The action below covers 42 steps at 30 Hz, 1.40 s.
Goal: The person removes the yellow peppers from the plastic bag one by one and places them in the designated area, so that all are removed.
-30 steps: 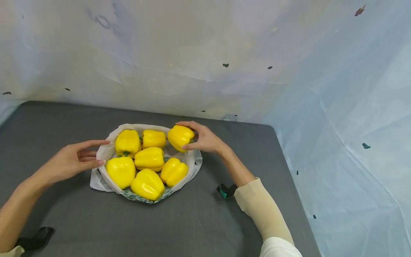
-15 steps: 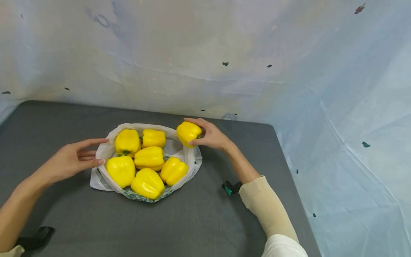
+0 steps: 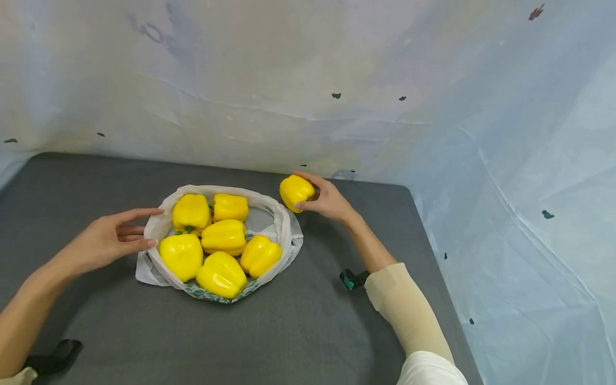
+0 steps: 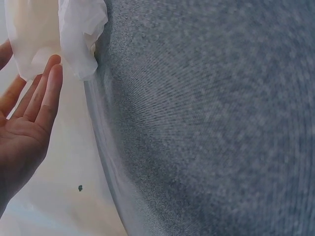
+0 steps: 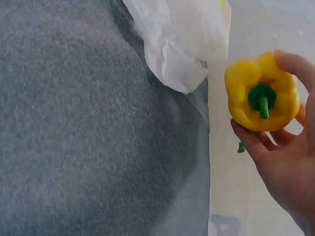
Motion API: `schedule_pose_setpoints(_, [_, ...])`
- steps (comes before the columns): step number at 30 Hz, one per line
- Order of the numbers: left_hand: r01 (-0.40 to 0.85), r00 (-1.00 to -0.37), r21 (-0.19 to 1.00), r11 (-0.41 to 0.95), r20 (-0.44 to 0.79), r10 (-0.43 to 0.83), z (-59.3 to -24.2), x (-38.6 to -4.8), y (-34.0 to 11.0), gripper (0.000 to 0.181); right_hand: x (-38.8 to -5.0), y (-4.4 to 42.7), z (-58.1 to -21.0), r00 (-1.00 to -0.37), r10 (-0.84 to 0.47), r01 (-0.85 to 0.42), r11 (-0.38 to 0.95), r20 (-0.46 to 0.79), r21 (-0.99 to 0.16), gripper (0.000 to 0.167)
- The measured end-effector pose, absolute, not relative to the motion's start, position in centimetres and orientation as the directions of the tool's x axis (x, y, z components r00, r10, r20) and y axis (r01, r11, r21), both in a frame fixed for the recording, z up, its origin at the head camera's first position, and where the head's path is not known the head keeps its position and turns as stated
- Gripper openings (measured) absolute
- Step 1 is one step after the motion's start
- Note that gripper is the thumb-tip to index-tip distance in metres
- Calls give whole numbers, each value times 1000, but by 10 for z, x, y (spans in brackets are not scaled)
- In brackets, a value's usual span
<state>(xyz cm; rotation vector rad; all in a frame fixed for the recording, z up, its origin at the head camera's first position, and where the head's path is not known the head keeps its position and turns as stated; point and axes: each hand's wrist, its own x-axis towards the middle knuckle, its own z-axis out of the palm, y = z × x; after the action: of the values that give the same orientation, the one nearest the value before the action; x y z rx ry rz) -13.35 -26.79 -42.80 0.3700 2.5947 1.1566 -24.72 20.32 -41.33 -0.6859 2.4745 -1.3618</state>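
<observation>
My right hand (image 3: 327, 200) holds a yellow bell pepper (image 3: 293, 192) between thumb and fingers, just beyond the right rim of a white plastic bag (image 3: 286, 235). In the right wrist view, the pepper (image 5: 238, 93) shows its green stem, clear of the bag (image 5: 172, 54). Several more yellow bell peppers, one of them a middle pepper (image 3: 223, 237), lie inside the open-mouthed bag. At the bag's left side, my left hand (image 3: 98, 243) touches the rim with extended fingers and thumb. The left wrist view shows these fingers (image 4: 50, 93) fairly straight against the bag (image 4: 78, 44).
The bag rests on a dark grey table (image 3: 240, 342). A pale plastic sheet (image 3: 269, 64) hangs behind the table and on its right side. Black wrist mounts, one on the right arm (image 3: 353, 279) and one on the left arm (image 3: 55, 357), stick out over the table.
My right hand has carried the bell pepper right and away from me, from over the bag's right part to outside its rim. The left hand has stayed at the bag's left rim.
</observation>
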Motion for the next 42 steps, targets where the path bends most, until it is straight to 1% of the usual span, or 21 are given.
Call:
schedule_pose_setpoints(8, [113,-930,743,660,-154,334,-427,-135,-268,74,-254,212,-412,-901,-434,-258,509,14,-821,78])
schedule_pose_setpoints(12, [104,-930,738,667,-165,327,-428,-135,-267,75,-257,219,-417,-919,-394,-235,515,16,-824,77])
schedule_pose_setpoints(21, [97,-936,734,673,-163,313,-428,-131,-275,71,-260,222,-426,-964,-266,-175,565,24,-806,78])
schedule_pose_setpoints(28, [86,-936,730,678,-173,306,-429,-128,-274,72,-261,225,-437,-974,-221,-158,534,44,-831,78])
schedule_pose_setpoints(36, [82,-938,740,667,-169,303,-430,-126,-272,77,-260,230,-446,-983,-184,-125,551,26,-825,79])
schedule_pose_setpoints(42, [79,-939,737,671,-171,299,-429,-127,-270,78,-261,234,-448,-990,-134,-116,580,46,-806,78])
